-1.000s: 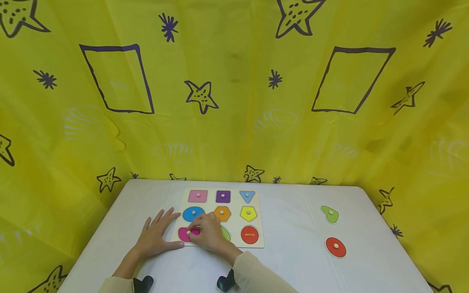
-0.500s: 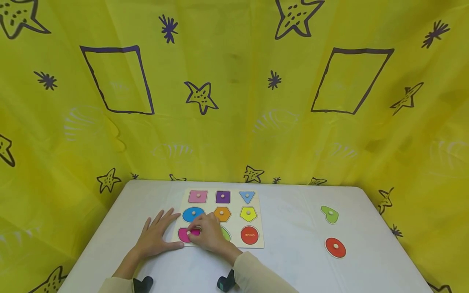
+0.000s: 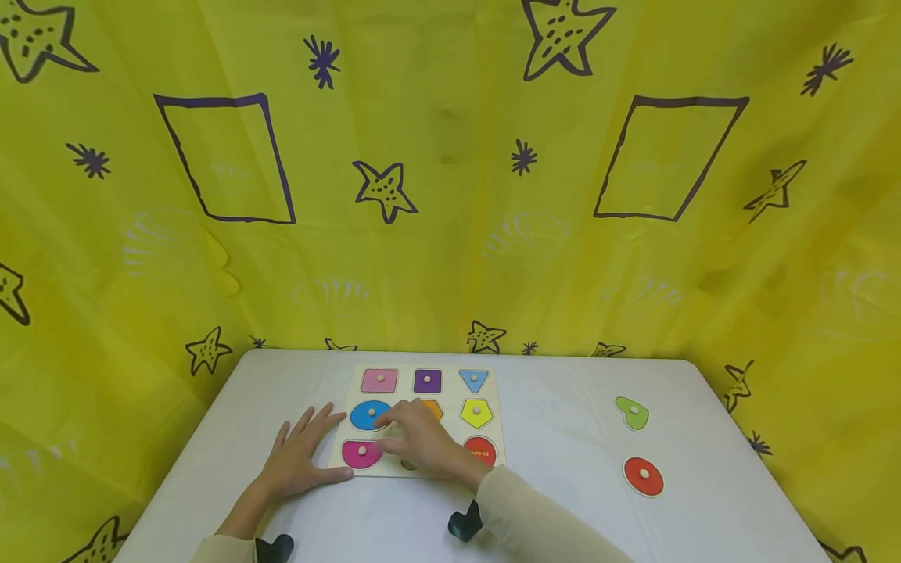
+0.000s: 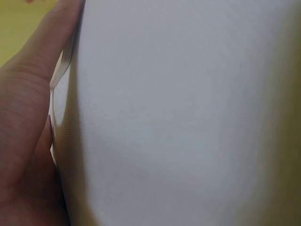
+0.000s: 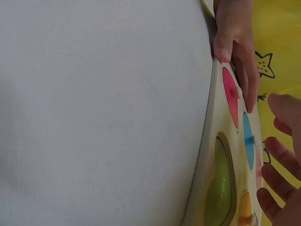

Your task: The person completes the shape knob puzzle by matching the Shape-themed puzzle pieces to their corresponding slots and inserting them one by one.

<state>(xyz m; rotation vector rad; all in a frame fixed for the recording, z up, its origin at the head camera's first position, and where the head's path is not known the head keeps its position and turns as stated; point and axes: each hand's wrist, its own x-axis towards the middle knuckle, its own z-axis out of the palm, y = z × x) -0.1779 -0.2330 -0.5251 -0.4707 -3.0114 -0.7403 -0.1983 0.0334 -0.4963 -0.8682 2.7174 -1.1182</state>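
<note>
A pale shape puzzle board (image 3: 450, 393) lies on the table. My left hand (image 3: 299, 460) rests at its left side with fingers spread, fingertips and thumb touching the edge. Over the lower middle hovers my right hand (image 3: 425, 439), its fingers loosely bent and holding nothing. Just left of its fingertips, the magenta knobbed piece (image 3: 354, 460) sits in the bottom-left recess. A blue oval piece (image 3: 361, 421) lies above that. In the right wrist view, the right fingers (image 5: 277, 155) are apart beside the board, and a green recess (image 5: 220, 188) with printed lettering shows no piece in it.
To the right on the white table (image 3: 563, 438) lie a loose green heart piece (image 3: 636, 418) and a loose red round piece (image 3: 644, 483). The board's red recess (image 3: 480, 446) has no knob. A yellow patterned curtain (image 3: 450, 258) hangs around the table.
My right hand has let go of the magenta piece's knob and shifted to the right, its fingers opening. My left hand stays put.
</note>
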